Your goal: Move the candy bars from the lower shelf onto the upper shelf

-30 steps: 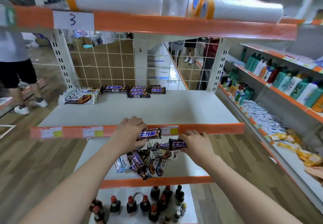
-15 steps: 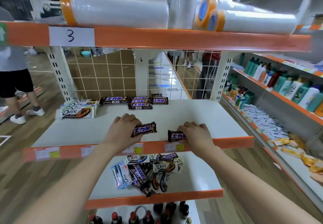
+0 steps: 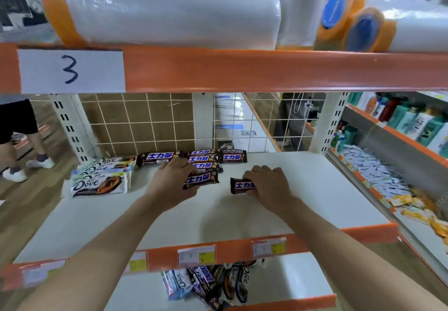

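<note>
- My left hand (image 3: 173,181) has its fingers curled over one end of a brown candy bar (image 3: 202,179), thumb underneath. The bar's free end points right, just in front of the row already laid down.
- My right hand (image 3: 269,182) grips a second brown bar (image 3: 242,185) the same way, fingers wrapped over its right half and the left end sticking out. I cannot tell whether either bar is touching the board yet.
- Both bars sit over the upper shelf (image 3: 315,189), near the middle, well back from its orange front edge.
- I judge these bars to be light and fairly stiff, with slick, crinkly foil wrappers. A grip across the short width near one end looks secure enough; squeezing hard could dent the chocolate.
- Behind my left hand lie the placed brown bars (image 3: 206,159), side by side against the wire back, and left of them a stack of white Dove bars (image 3: 99,184).
- On the lower shelf (image 3: 298,279), a loose heap of candy bars (image 3: 208,284) waits, partly hidden by the price strip.
</note>
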